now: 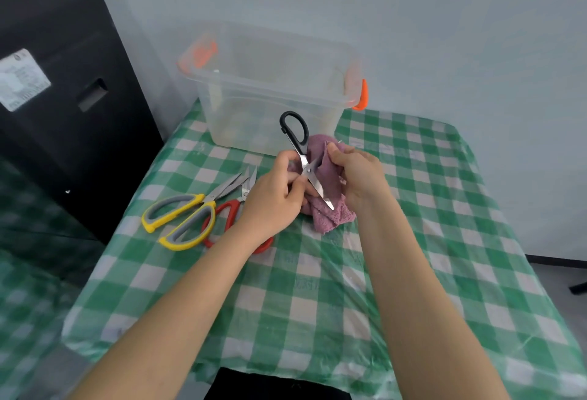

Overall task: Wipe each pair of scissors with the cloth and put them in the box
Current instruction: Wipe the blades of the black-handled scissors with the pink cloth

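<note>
From the head view, the left hand (273, 199) pinches the black-handled steel scissors (301, 158) near the pivot, handle up toward the clear plastic box (270, 88) just beyond, tip down against the mauve terry cloth (330, 209) gripped by the right hand (355, 174).

1. The tablecloth (317, 288) is checked in green and white.
2. The cloth (330, 209) is a dusty pinkish purple.
3. One pair of scissors (298, 142) has a black handle and silver blades.
4. A second pair (181, 218) has yellow handles lined with grey.
5. A third pair (228, 212) has red handles.
6. The box (270, 88) is clear plastic with orange latches.
7. The wall (444, 34) is pale blue-grey.
8. The cabinet (63, 98) on the left is black, bearing a white label.
</note>
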